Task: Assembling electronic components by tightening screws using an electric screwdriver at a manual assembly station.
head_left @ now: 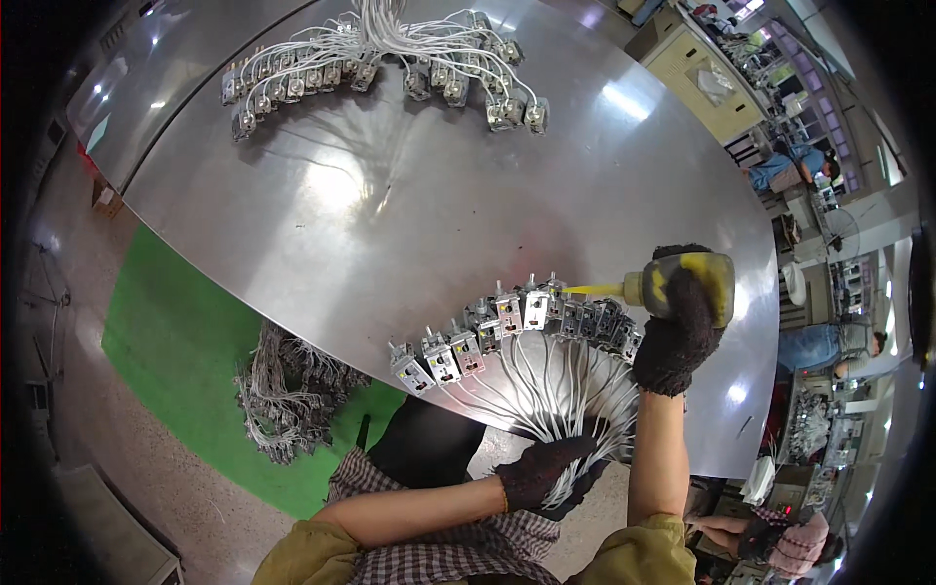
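My left hand [549, 472], in a dark knit glove, is closed round a bundle of pale wires [575, 409] at the table's near edge. The wires fan out to an arc of small metal switch-like units [508, 316], each with a shaft pointing up and away from me. In my right hand [680, 327], also gloved, is a squeeze bottle [720, 283] of yellow stuff, tipped on its side. Its long yellow nozzle points left, with the tip at a unit near the arc's middle. Several units show yellow dots on their faces. The right part of the arc is darker and partly behind my glove.
Another bunch of wired units [385, 58] lies at the far side of the metal table [439, 195]. A heap of wired parts [288, 390] rests on the green floor [166, 361] at left. People sit at benches [697, 83] to the right.
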Available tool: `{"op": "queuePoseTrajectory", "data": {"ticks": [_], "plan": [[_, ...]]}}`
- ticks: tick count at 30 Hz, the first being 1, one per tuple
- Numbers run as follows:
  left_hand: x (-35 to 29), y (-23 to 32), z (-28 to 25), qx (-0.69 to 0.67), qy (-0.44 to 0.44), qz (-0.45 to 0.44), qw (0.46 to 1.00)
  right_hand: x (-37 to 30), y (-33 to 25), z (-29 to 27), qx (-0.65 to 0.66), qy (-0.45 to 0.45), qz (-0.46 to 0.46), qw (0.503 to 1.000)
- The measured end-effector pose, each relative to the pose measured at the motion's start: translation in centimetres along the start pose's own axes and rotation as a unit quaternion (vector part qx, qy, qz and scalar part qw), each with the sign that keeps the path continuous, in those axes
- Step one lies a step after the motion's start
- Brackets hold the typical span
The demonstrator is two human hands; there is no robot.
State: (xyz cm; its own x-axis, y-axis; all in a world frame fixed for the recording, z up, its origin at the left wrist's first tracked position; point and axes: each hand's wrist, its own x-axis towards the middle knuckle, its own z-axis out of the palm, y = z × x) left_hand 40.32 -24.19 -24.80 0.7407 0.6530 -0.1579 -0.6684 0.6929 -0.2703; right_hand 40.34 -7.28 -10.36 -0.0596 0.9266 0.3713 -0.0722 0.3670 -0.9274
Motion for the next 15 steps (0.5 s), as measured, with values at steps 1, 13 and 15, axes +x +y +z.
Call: {"op": "queuePoseTrajectory", "data": {"ticks": [1, 13, 15], "plan": [[0.1, 0.0, -0.2, -0.027, -0.003, -0.012, 1.0, -0.1, 0.0, 0.1, -0.03, -0.006, -0.002, 1.0], [-1.2, -0.1, 2.2, 0.085, 0.107, 0.112, 0.984, -0.5, -0.8, -2.1, 0.022, 0.025, 0.002, 0.999], [-0.8, -0.2, 1.6, 0.14, 0.097, 0.137, 0.976, -0.5, -0.9, -1.7, 0.011, 0.022, 0.016, 1.0]]}}
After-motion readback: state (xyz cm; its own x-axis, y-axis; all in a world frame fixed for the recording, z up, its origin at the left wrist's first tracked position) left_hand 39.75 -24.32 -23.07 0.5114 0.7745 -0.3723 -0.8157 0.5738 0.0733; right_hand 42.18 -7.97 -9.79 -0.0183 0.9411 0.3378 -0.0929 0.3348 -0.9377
